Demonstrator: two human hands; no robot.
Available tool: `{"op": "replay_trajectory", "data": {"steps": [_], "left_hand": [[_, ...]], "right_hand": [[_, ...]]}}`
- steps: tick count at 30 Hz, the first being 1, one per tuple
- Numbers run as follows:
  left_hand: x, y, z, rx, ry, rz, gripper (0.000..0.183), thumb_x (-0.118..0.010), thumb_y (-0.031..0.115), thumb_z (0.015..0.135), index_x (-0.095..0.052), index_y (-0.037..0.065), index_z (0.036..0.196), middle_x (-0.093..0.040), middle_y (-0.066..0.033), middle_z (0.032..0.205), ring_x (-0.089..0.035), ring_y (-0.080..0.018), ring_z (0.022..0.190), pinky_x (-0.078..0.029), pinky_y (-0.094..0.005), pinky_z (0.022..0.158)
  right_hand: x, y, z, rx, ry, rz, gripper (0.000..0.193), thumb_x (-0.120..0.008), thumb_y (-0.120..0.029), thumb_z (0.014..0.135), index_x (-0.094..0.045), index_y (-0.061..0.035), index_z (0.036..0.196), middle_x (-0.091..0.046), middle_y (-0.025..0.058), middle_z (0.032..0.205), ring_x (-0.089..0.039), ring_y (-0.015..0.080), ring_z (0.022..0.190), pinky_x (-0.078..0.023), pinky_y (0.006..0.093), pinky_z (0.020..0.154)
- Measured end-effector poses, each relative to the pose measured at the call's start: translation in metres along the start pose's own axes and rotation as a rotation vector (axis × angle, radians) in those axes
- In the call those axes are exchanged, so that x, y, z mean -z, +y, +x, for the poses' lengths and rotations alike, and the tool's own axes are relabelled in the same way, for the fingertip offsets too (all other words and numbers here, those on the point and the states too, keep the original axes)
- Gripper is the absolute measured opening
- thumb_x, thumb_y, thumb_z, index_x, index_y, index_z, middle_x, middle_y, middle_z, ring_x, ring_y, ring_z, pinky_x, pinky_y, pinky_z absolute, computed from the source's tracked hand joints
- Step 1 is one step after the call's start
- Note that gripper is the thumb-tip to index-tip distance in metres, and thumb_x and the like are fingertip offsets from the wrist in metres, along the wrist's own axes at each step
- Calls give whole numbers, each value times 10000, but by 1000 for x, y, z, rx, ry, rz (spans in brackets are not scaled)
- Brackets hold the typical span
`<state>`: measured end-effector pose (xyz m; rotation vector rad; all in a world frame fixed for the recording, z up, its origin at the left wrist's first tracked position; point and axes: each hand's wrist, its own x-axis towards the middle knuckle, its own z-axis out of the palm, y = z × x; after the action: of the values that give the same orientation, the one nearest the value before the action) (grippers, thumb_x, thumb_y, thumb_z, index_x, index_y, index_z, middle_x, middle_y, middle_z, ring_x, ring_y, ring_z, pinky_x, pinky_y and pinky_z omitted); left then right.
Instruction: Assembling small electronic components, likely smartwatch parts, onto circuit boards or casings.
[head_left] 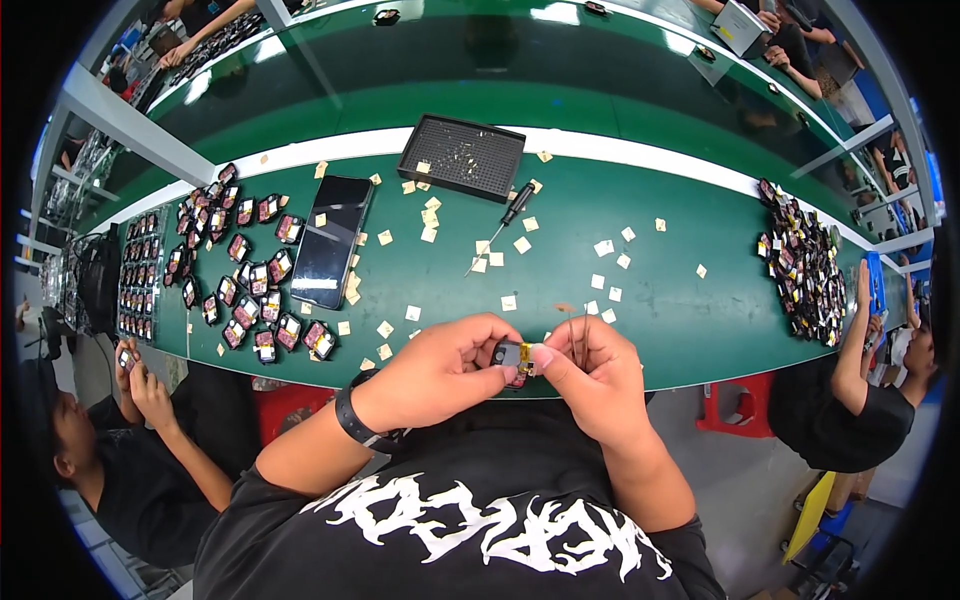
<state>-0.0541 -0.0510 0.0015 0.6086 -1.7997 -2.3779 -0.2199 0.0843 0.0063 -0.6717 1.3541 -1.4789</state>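
Observation:
Close to the table's front edge, my left hand (438,372) is closed on a small black electronic unit (507,353), gripping it between thumb and fingers. A yellow-taped part (525,358) shows at the unit's right side. My right hand (603,385) is closed too, its thumb tip against that yellow part. Thin metal tweezers (585,335) stick up from among the right fingers, their points away from the unit. The underside of the unit is hidden by my fingers. Small cream paper squares (508,302) lie scattered on the green table (450,275) beyond my hands.
Many similar black units (265,275) lie loose at left, beside a filled clear tray (140,280). A dark phone (332,240), a screwdriver (515,207) and a black grid tray (463,155) lie farther back. Another pile of units (800,265) sits at right. Co-workers sit on both sides.

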Motion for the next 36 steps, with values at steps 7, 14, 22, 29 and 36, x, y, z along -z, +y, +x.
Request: {"op": "replay_trajectory", "data": {"steps": [7, 14, 22, 29, 36], "left_hand": [[-4, 10, -2, 132, -7, -225, 344, -514, 42, 1030, -475, -14, 1366, -613, -74, 1129, -637, -106, 908, -528, -240, 741], [-6, 13, -4, -22, 113, 296, 349, -511, 53, 1018, -536, 28, 1365, -636, -30, 945, -604, -86, 779, -499, -247, 691], [-13, 4, -2, -233, 216, 492, 348, -565, 19, 931, -596, 20, 1278, -648, -110, 818, -620, -185, 692, -494, -314, 647], [-14, -2, -1, -337, 261, 572, 374, -562, -1, 894, -597, 8, 1266, -644, -128, 847, -621, -264, 717, -502, -367, 677], [-12, -1, -3, -351, 153, 563, 464, -527, -13, 922, -493, -18, 1385, -640, -146, 911, -631, -296, 816, -502, -388, 756]], "right_hand": [[-3, 6, 0, 100, 47, 54, 140, -690, -18, 937, -642, 20, 1063, -671, 20, 922, -549, 6, 659, -428, 200, 558], [-3, -6, 0, 364, 3, -645, 143, -759, -9, 857, -708, 5, 990, -688, 68, 812, -606, 95, 616, -448, 240, 534], [-11, 0, -7, 203, 79, -543, 129, -778, -53, 872, -685, 18, 925, -694, 48, 757, -576, 60, 598, -446, 231, 528], [-16, 13, -6, 75, 77, -246, 90, -722, -47, 918, -691, 20, 970, -697, 1, 768, -535, 11, 610, -422, 202, 530], [-10, 10, -4, -9, 33, -206, 101, -718, -40, 918, -724, 21, 998, -673, 1, 763, -520, 17, 639, -421, 208, 554]]}}
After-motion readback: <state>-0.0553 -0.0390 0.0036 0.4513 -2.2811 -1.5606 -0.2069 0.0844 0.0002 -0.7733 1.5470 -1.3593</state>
